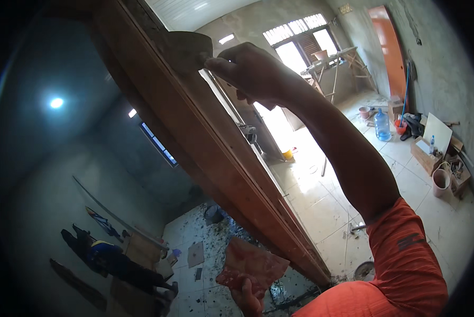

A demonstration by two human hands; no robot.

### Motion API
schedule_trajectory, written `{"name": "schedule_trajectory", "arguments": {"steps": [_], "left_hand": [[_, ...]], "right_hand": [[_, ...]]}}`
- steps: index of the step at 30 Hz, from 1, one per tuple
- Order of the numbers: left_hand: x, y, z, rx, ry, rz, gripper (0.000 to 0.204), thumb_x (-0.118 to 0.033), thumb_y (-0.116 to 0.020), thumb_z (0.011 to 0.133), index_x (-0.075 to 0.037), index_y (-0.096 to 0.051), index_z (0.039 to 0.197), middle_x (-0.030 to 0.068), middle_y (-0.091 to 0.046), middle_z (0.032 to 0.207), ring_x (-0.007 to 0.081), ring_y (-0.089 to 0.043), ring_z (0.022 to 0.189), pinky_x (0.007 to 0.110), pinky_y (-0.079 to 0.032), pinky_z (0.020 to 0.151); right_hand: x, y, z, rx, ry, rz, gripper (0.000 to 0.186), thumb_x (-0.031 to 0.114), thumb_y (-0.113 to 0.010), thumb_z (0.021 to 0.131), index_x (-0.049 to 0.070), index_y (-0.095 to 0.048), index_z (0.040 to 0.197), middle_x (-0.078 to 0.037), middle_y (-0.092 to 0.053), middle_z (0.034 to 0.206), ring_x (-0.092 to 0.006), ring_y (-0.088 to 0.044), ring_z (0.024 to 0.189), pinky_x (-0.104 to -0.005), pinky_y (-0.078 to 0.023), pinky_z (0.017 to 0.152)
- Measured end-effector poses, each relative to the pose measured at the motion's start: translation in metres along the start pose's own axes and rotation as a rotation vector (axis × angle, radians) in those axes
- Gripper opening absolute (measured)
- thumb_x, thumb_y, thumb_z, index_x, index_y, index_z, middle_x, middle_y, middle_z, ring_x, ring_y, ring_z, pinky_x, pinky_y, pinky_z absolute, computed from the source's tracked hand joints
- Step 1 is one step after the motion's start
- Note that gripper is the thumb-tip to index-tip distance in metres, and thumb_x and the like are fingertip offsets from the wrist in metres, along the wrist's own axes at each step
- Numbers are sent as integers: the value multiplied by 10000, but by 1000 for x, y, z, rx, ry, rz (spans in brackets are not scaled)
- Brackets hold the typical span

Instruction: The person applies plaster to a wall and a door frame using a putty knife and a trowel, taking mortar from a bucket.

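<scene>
My right hand (252, 74) is raised high at the upper middle, its fingers closed around the handle of a trowel. The trowel's broad dark blade (184, 50) lies against the wall strip beside the top of a brown wooden door frame (210, 148). Low in the view, my left hand (248, 300) grips a flat reddish board (251, 264) with uneven edges and smears on its face; the thumb is on top and the other fingers are hidden beneath.
Dark clothes (120, 261) lie at the left wall. Bits of debris dot the tiled floor (189, 280). Beyond the frame, at the right, are a blue water jug (382, 126), a pink bucket (441, 182), a wooden box (426, 156) and a leaning orange door panel (390, 53). Wooden trestles (332, 79) stand farther back.
</scene>
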State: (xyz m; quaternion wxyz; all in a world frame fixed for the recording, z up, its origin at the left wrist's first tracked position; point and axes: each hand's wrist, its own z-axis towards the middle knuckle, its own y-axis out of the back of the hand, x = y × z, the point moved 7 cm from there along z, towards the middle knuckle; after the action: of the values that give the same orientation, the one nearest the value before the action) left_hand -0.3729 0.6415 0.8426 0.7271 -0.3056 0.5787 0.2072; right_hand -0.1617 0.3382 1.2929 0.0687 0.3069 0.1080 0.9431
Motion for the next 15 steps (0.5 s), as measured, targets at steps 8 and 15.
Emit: {"name": "schedule_trajectory", "arguments": {"steps": [8,15], "left_hand": [[-42,-27,-20,130,-3,-212,388,-41,-606,870,-58,-518,1248,41,-607,975,168,-618,810,321,-560,750],[-32,-23,-25,128,-97,-169,385,-47,-617,869,-60,-526,1243,41,-612,905,146,-602,773,304,-539,687]], "right_hand": [[-34,-5,-57,-61,149,-27,513,445,-513,1028,-23,-715,1081,-101,-623,626,-165,-644,491,-309,-527,487],[-62,-25,-129,17,6,28,365,338,-541,1043,11,-681,1128,-155,-674,854,-275,-647,718,-397,-508,650]]}}
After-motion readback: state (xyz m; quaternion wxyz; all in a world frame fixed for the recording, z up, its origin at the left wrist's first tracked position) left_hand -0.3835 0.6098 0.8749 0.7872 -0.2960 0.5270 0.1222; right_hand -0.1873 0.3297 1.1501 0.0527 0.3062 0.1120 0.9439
